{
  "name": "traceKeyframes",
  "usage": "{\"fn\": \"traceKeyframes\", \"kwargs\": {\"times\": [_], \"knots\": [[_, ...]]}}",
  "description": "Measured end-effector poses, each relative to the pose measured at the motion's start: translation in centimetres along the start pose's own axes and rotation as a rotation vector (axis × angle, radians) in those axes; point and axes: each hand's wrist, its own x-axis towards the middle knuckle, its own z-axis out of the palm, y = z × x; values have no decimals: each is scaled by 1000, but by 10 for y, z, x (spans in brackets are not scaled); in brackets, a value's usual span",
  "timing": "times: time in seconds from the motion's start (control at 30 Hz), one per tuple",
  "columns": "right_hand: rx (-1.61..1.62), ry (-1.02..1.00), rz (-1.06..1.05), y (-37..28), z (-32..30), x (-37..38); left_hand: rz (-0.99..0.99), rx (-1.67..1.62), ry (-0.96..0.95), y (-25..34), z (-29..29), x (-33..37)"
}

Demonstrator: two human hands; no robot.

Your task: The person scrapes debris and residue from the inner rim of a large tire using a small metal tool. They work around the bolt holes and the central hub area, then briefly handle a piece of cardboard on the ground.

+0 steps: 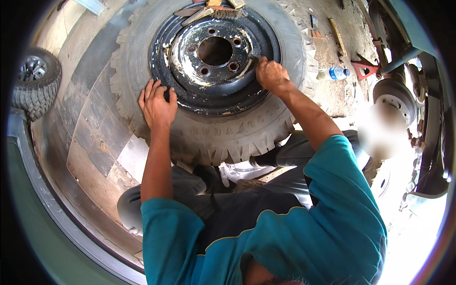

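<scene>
A large tyre (289, 57) lies flat in front of me around a black steel wheel rim (213, 97). Worn paint and pale bare patches cover the rim's raised centre, which has a round middle hole and several bolt holes. My left hand (159, 105) rests on the sidewall at the rim's left edge, fingers stretched out. On the rim's right side my right hand (271, 74) is closed, and a small dark tip shows by its fingers; what it grips is mostly hidden. A wire brush (229, 14) and a wooden-handled tool (197, 17) lie across the rim's far side.
Another tyre on a wheel (38, 83) is at the left, above a green vehicle panel (42, 218). To the right are a plastic bottle (338, 73), a red stand (365, 66), a yellowish strip (337, 36) and a vehicle's brake drum (395, 97).
</scene>
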Motion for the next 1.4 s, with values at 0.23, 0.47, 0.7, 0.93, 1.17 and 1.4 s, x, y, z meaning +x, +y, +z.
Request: {"fn": "traceKeyframes", "kwargs": {"times": [0.23,0.47,0.7,0.93,1.17,1.4], "knots": [[76,103,139,24,16,42,8,-7,0,1,0,1],[-46,94,-131,22,-13,40,14,-4,26,-1,0,1],[-332,1,-331,16,2,14,15,-11,44,-2,1,-1],[-261,9,-307,1,28,-7,16,-11,39,1,1,0],[-139,-93,-363,10,29,-20,3,-16,14,0,0,0],[-89,65,-327,68,7,-7,20,3,20,0,3,2]]}}
